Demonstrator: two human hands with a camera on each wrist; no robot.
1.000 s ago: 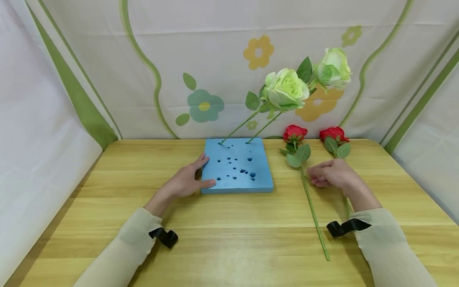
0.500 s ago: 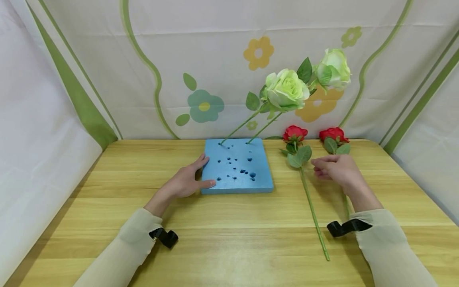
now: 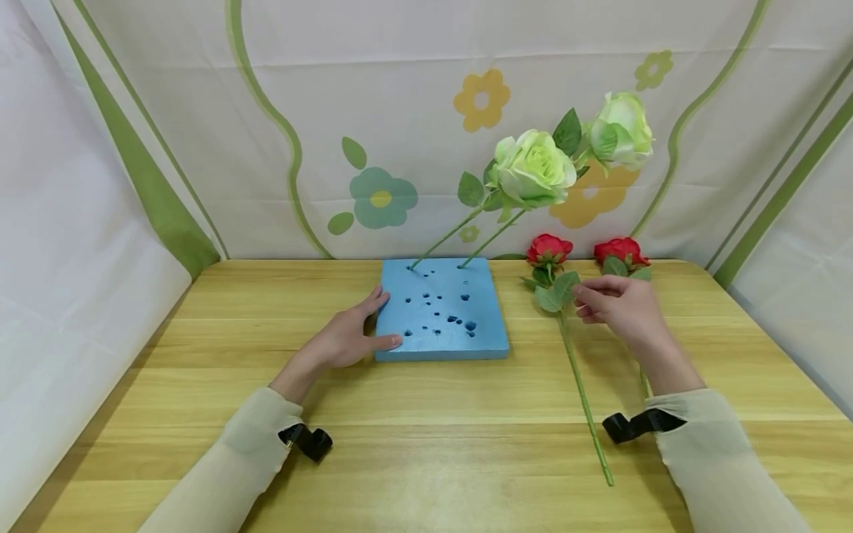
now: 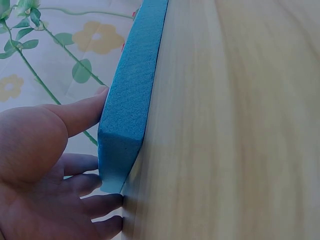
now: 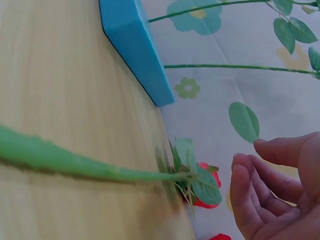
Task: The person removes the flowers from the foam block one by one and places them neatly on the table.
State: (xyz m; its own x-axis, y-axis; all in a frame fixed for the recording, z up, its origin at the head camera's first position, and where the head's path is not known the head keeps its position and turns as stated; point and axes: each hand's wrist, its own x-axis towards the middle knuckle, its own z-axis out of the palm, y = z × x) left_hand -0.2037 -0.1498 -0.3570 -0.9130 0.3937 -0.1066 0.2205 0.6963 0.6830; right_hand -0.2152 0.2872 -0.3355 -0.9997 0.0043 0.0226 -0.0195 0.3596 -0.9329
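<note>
My left hand (image 3: 343, 337) steadies the left side of a blue foam block (image 3: 446, 343) riddled with holes. Its thumb lies on the top near the front corner, while the nearly straight fingers touch the side, as the left wrist view shows. Two pale green roses, a nearer one (image 3: 533, 170) and a farther one (image 3: 622, 129), stand tilted right with their stems in the block's back holes. My right hand (image 3: 620, 307) hovers beside the leaves (image 3: 549, 298) of a red rose (image 3: 549, 249) lying on the table. In the right wrist view, its thumb and fingertips hold nothing.
Another red rose (image 3: 621, 250) lies farther right, its stem partly hidden under my right hand and wrist. The wooden table (image 3: 426, 459) ends at a patterned fabric wall (image 3: 266, 185) behind. Black wrist cameras hang at both cuffs.
My right hand drew slightly back to the right, then moved left and a little away from me, bringing its fingertips close to the left red rose's leaves. My left hand stays put.
</note>
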